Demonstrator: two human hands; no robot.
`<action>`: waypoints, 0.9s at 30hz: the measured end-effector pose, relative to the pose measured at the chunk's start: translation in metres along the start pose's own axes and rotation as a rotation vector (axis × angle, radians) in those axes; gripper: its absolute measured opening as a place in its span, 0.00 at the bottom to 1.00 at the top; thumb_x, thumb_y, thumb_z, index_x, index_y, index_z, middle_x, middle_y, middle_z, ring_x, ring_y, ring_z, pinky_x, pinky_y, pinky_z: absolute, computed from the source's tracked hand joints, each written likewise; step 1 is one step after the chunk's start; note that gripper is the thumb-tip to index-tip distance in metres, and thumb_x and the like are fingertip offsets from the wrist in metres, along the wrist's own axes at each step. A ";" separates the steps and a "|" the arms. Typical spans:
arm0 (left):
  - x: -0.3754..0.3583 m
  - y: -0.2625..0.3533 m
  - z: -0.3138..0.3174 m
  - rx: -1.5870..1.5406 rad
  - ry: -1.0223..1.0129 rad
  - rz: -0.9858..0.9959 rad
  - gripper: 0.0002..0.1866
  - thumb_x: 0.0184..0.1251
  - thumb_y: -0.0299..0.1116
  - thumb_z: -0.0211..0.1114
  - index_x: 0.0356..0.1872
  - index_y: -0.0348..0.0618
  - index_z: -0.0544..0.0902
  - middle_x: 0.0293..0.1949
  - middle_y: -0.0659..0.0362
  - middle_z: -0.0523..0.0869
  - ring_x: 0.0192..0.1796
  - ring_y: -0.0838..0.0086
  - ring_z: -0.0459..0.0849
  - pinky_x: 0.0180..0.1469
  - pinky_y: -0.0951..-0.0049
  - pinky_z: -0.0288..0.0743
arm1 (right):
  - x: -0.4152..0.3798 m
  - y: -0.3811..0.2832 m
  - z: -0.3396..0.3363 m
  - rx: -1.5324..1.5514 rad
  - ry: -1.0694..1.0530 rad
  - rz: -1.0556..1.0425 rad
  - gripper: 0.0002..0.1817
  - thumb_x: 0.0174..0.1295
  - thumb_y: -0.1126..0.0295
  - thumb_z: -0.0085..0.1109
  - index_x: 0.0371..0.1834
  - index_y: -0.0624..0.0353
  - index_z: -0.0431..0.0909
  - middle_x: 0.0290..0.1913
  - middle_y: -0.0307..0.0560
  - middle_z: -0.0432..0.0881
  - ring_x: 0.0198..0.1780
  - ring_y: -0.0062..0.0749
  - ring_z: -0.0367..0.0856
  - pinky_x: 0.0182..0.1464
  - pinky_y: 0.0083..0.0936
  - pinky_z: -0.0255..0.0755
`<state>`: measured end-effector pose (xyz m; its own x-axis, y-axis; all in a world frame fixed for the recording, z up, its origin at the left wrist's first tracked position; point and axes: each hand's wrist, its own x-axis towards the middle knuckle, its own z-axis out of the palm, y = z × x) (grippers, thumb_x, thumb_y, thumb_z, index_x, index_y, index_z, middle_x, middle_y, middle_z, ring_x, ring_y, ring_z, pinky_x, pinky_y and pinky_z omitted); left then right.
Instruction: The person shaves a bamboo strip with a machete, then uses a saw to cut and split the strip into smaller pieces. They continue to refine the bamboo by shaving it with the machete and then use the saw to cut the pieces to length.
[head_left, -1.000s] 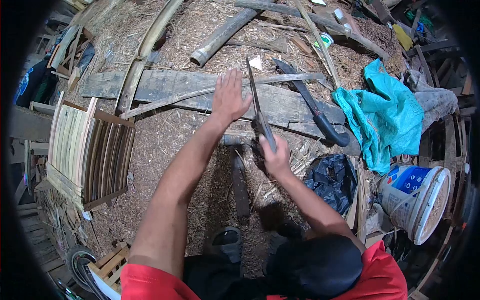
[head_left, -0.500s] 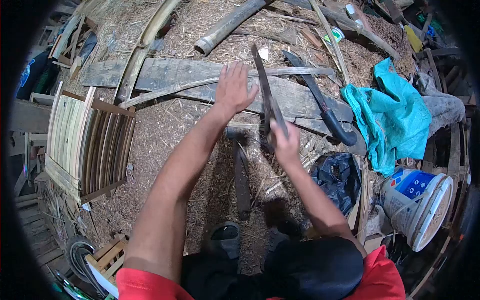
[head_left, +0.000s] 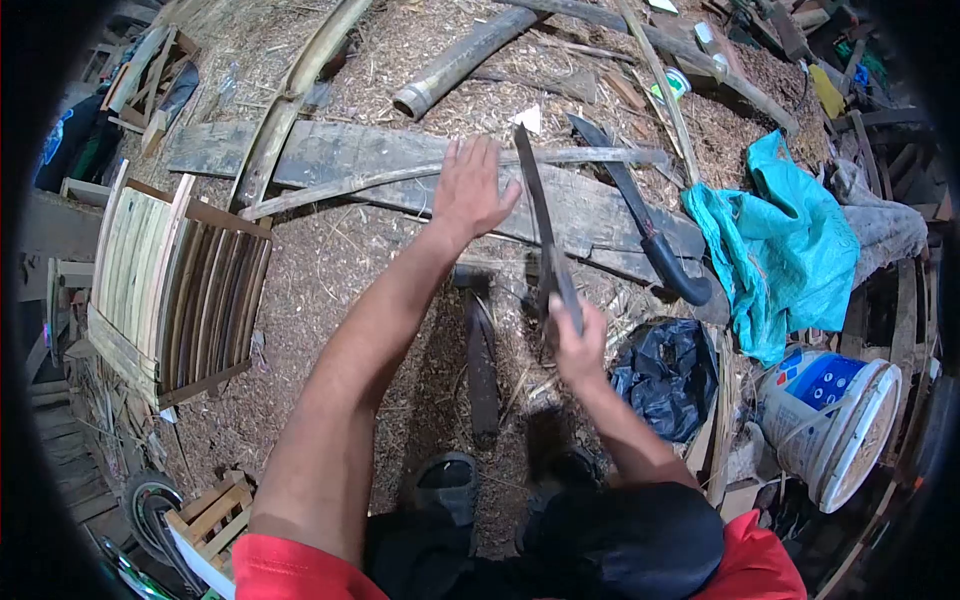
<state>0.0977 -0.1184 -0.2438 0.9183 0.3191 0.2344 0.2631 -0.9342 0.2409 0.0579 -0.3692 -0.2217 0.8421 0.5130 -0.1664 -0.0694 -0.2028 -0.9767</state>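
My left hand (head_left: 472, 192) lies flat with spread fingers on a thin wooden strip (head_left: 380, 178), which rests across a grey plank (head_left: 330, 152). The handle of a saw (head_left: 537, 195) is in my right hand (head_left: 580, 335), and its narrow dark blade crosses the strip just right of my left hand. Right of the saw, a large knife (head_left: 630, 190) with a curved dark handle lies over the plank. Below the plank, between my arms, a hammer (head_left: 481, 350) lies on the ground.
A slatted wooden crate (head_left: 180, 290) stands at left. To the right are a teal sack (head_left: 790, 240), a black plastic bag (head_left: 668, 375) and a white and blue bucket (head_left: 830, 415). A bamboo pole (head_left: 465, 60) lies beyond the plank.
My right hand has moved down and slightly right, drawing the saw back toward me. My left hand stays in place on the strip.
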 end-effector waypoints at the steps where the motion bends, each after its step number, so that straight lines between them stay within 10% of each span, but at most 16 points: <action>1: 0.001 0.000 0.000 -0.001 0.002 0.003 0.37 0.67 0.51 0.54 0.68 0.30 0.66 0.70 0.42 0.68 0.75 0.54 0.61 0.78 0.51 0.45 | 0.015 -0.006 0.002 0.008 -0.002 0.003 0.19 0.70 0.60 0.55 0.23 0.61 0.76 0.17 0.34 0.70 0.20 0.19 0.66 0.23 0.26 0.58; 27: 0.000 -0.005 0.013 0.017 0.038 0.049 0.33 0.68 0.48 0.51 0.67 0.31 0.67 0.68 0.44 0.70 0.74 0.56 0.63 0.78 0.52 0.44 | 0.062 -0.010 0.012 -0.042 0.006 -0.036 0.18 0.70 0.61 0.56 0.25 0.61 0.75 0.18 0.32 0.68 0.22 0.17 0.64 0.25 0.25 0.58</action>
<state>0.0998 -0.1157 -0.2570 0.9186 0.2781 0.2809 0.2232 -0.9514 0.2119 0.1048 -0.3256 -0.2239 0.8468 0.5158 -0.1299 -0.0160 -0.2194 -0.9755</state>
